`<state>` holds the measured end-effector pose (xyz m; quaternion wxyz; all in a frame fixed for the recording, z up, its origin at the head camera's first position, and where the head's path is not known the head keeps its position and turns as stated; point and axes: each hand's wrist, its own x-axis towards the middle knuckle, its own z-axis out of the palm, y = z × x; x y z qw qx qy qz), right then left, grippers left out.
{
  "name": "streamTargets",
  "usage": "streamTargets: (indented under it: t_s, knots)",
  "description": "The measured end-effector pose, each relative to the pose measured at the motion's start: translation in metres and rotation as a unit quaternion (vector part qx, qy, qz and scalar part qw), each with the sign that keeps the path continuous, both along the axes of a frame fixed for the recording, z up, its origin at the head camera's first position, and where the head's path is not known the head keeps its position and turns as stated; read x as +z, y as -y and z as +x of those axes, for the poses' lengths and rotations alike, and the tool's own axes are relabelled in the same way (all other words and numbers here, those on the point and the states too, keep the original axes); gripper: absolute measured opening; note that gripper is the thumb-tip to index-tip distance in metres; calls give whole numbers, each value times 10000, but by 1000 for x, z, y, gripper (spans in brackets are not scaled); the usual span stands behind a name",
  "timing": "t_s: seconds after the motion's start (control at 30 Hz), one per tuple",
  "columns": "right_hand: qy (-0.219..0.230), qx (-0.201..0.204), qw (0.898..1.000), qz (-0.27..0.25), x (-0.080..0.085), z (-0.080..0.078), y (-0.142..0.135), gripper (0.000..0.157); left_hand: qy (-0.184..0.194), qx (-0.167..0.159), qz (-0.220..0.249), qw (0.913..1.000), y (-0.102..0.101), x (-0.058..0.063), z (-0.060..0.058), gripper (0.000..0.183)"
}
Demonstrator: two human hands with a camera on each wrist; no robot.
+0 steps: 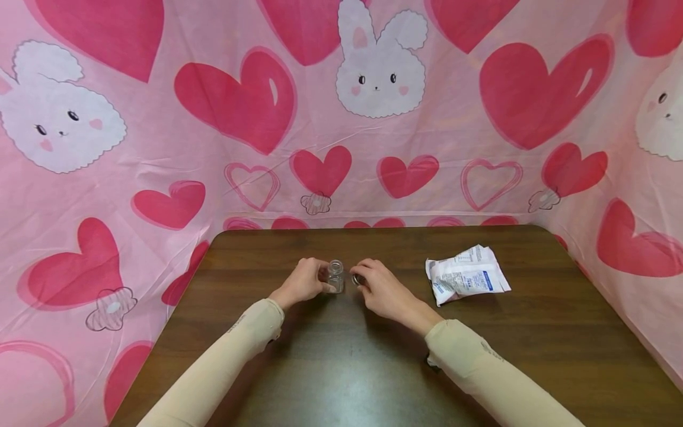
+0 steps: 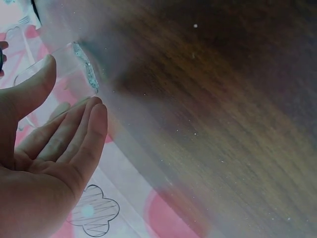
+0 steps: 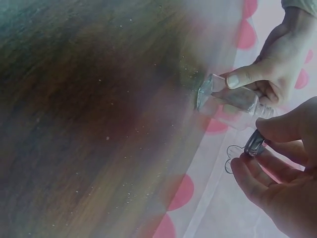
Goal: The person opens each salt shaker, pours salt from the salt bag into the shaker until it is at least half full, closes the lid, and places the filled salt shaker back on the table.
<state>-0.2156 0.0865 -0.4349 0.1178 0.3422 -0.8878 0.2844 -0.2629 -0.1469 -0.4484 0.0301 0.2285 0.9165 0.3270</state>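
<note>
A small clear glass jar (image 1: 335, 279) with a threaded neck stands upright at the middle of the table, its mouth uncovered. My left hand (image 1: 306, 281) holds it from the left, thumb on the near side and fingers behind, as the right wrist view shows on the jar (image 3: 240, 97). Just to the right, my right hand (image 1: 383, 289) pinches a round metal lid (image 3: 254, 143) between thumb and fingertips. The lid is tipped on edge and apart from the jar's neck. Only the jar's lower part (image 2: 74, 62) shows well in the left wrist view.
A white printed packet (image 1: 472, 277) lies on the brown wooden table (image 1: 331, 367), right of my right hand. Pink cloth (image 1: 368, 133) with hearts and rabbits hangs behind the table's back edge and along both sides.
</note>
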Motion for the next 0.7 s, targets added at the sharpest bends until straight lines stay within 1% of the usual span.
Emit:
streamTargets:
  t_s: [0.13,0.33,0.43,0.53,0.7]
  knots:
    - [48,-11,10000,33,-2,2,-2,30,46,1,56,10000,0,-1,0,28]
    - [273,-39,9996,80,-1,6,-5,30,123,15,127,9998,1,-2,0,28]
    - [274,-35,9996,105,-1,7,-6,30,151,25,139,9998,2,-2,0,28]
    - [207,-40,9997,104,-2,8,-8,30,257,76,152,9995,2,-1,2,29]
    - [271,-66,9996,80,-5,9,-11,30,416,147,205,9988,2,1,4,33]
